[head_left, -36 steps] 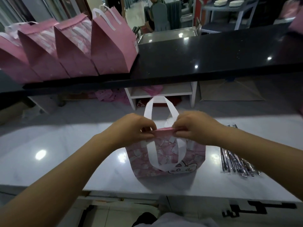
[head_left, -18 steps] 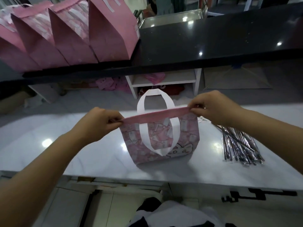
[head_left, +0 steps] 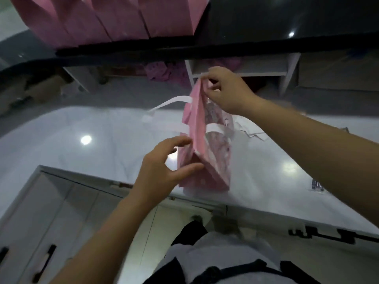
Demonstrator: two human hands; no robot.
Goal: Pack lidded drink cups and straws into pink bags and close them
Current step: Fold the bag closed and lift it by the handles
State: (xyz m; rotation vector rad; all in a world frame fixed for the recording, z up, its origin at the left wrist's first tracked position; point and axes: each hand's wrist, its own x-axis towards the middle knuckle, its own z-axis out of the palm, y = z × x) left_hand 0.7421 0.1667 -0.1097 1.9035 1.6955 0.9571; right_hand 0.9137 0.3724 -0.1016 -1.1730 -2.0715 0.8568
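Your pink bag (head_left: 198, 119) stands on the white desk (head_left: 82, 156) close to its front edge. The folded top ridge runs lengthwise from the front edge toward the back, so you face a narrow end. One white handle (head_left: 170, 103) sticks out to the left and the other (head_left: 217, 128) lies over the right face. The top is folded shut and hides what is inside.

Your right hand (head_left: 227, 91) pinches the far end of the ridge. Your left hand (head_left: 162, 169) is spread with straight fingers at the near end, fingertips at the paper.

More closed pink bags (head_left: 114, 19) line the raised black shelf (head_left: 266, 27) behind. Wrapped straws (head_left: 317, 184) show at the desk's right edge.
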